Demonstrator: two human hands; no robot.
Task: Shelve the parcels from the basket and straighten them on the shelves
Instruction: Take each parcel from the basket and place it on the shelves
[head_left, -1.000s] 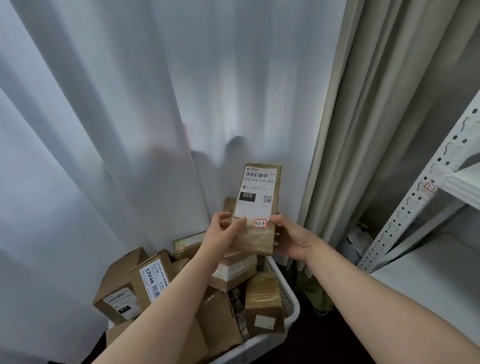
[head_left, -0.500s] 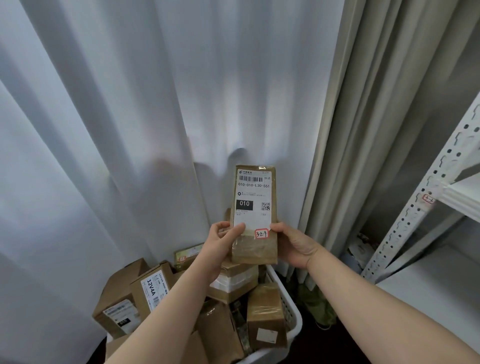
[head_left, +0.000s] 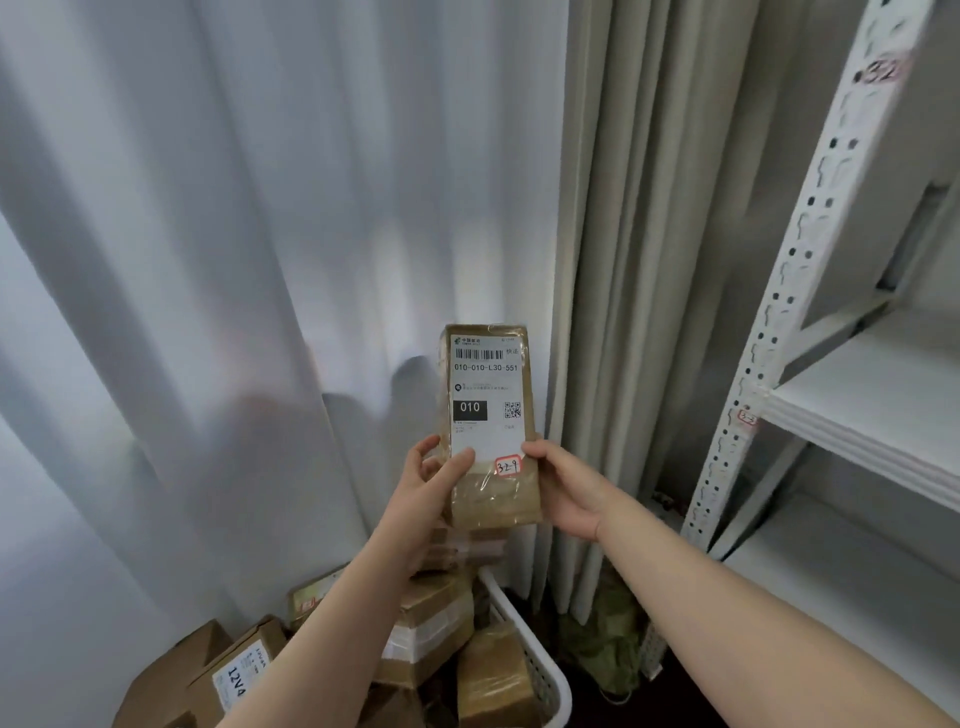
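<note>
Two bare hands hold one slim brown parcel (head_left: 488, 426) upright in the head camera's view, raised in front of pale sheer curtains (head_left: 260, 260). From the left side, the left hand (head_left: 431, 486) grips the parcel's lower part, its thumb lying across the front and its fingers curled behind. From the right, the right hand (head_left: 563, 488) does likewise, its thumb touching the front edge just beside a small red-bordered sticker (head_left: 508, 465) handwritten "32-9". A white shipping label (head_left: 485, 395) covers most of the parcel's face; it shows a barcode, the code "010-010-L30-551", a black block reading "010" and a QR code.

Below the hands, at the bottom edge, a white basket (head_left: 540, 670) holds a heap of other cardboard parcels (head_left: 431, 623), some taped, one with a label beginning "12V". Thicker beige curtains (head_left: 623, 260) hang to the right of the sheer ones. At far right stands a white metal shelving unit (head_left: 779, 291) with a perforated upright and bare white shelves; small handwritten tags are stuck on the upright. The held parcel is well apart from the shelves.
</note>
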